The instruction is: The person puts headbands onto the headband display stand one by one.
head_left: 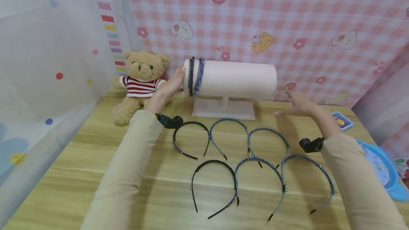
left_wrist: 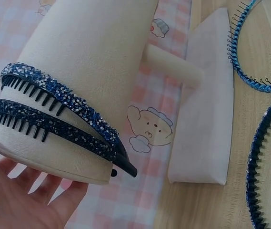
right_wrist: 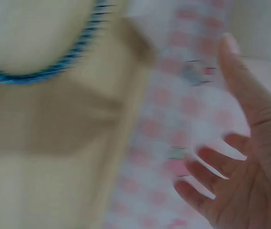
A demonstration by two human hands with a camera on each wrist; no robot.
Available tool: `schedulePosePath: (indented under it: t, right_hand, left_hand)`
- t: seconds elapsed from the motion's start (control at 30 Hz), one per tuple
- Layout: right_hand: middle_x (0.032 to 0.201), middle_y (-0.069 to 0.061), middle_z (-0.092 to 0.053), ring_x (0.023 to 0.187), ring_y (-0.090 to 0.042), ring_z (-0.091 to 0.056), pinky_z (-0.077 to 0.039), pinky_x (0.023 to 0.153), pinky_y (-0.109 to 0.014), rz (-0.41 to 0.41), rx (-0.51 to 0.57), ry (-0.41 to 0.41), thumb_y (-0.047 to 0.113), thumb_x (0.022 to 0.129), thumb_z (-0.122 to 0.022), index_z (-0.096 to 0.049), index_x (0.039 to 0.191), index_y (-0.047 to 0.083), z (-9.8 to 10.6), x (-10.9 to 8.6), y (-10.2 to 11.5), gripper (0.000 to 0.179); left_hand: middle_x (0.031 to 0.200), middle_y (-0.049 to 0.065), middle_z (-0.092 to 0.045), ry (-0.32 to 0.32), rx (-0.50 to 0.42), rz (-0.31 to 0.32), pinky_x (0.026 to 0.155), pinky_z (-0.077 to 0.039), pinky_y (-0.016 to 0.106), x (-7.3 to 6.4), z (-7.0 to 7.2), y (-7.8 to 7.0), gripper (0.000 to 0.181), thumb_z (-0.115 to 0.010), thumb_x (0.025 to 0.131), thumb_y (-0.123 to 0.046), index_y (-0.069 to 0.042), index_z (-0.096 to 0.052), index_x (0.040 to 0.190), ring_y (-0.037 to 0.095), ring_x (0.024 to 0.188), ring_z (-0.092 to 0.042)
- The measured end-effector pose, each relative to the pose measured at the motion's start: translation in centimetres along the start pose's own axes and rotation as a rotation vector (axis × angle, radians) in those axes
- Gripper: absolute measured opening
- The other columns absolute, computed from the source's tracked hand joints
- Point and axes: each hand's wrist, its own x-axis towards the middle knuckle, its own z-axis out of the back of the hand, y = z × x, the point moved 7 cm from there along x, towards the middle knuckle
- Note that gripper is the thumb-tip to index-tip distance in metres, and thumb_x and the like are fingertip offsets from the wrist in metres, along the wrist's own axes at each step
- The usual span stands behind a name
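Observation:
A pale cylindrical display stand [head_left: 239, 79] stands at the back of the table. Two dark glittery headbands with comb teeth, one blue [left_wrist: 59, 93] and one darker [left_wrist: 45, 119], sit round its left end. My left hand [head_left: 174, 82] rests against that end, fingers spread along the end face and thumb at the rim; its fingertips are partly hidden in the left wrist view. Beyond the stand's right end, my right hand [head_left: 300, 104] is in the air, apart from it, fingers spread and holding nothing. Several headbands, including a black one [head_left: 214, 160] and a blue one [head_left: 260, 159], lie nearer me in two rows.
A teddy bear [head_left: 143, 84] in a striped shirt sits left of the stand. At the right lie a small blue-framed item [head_left: 342, 120] and a round blue object [head_left: 391, 184], partly behind my right sleeve. A pink checked cloth [head_left: 243, 17] hangs behind the table.

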Motion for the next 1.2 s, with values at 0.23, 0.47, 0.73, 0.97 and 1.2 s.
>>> schedulePosePath:
  t: [0.23,0.47,0.73,0.97,1.2]
  right_hand:
    - [0.108,-0.032,-0.056,0.099,-0.04,-0.056,-0.051,0.08,-0.044,0.028,0.013,0.174,0.024,0.082,-0.067,-0.047,0.117,-0.012,-6.6,-0.4,-2.9,0.054]
    - [0.089,-0.027,-0.061,0.077,-0.029,-0.061,-0.053,0.061,-0.034,0.103,-0.001,0.074,-0.001,0.079,-0.061,-0.055,0.097,-0.012,-7.3,0.1,-2.0,0.022]
    - [0.084,-0.024,-0.062,0.074,-0.028,-0.059,-0.051,0.06,-0.035,0.103,-0.057,-0.066,0.004,0.08,-0.059,-0.062,0.094,-0.013,-3.4,-0.6,-0.7,0.022]
    - [0.092,-0.021,-0.061,0.076,-0.017,-0.061,-0.058,0.065,-0.035,-0.062,0.16,0.125,0.01,0.084,-0.06,-0.05,0.108,-0.015,-1.4,-2.4,-0.7,0.036]
    - [0.087,-0.003,-0.049,0.085,-0.015,-0.059,-0.056,0.078,-0.037,-0.056,0.325,0.365,0.021,0.083,-0.067,-0.042,0.097,0.0,-1.5,-4.4,-0.9,0.036]
  left_hand:
    - [0.154,0.007,0.002,0.01,0.012,0.022,0.113,-0.025,0.047,0.2,0.0,0.3,0.058,-0.012,0.099,-0.043,-0.017,0.003,0.148,0.023,0.142,-0.008]
    - [0.154,0.006,0.001,0.011,0.005,0.029,0.113,-0.026,0.046,0.3,0.1,0.2,0.058,-0.012,0.099,-0.044,-0.017,0.002,0.148,0.022,0.142,-0.009]
    - [0.154,0.007,0.001,0.012,0.005,0.033,0.113,-0.026,0.044,0.1,0.0,0.2,0.058,-0.012,0.099,-0.044,-0.018,0.003,0.148,0.022,0.141,-0.01]
    - [0.155,0.005,0.001,0.007,-0.003,0.027,0.113,-0.025,0.045,-0.1,0.1,-0.2,0.058,-0.013,0.098,-0.045,-0.019,0.002,0.148,0.021,0.142,-0.009]
    - [0.155,0.004,0.001,0.006,0.006,0.032,0.113,-0.025,0.045,-0.1,0.1,-0.3,0.058,-0.013,0.098,-0.045,-0.019,0.003,0.148,0.02,0.142,-0.009]
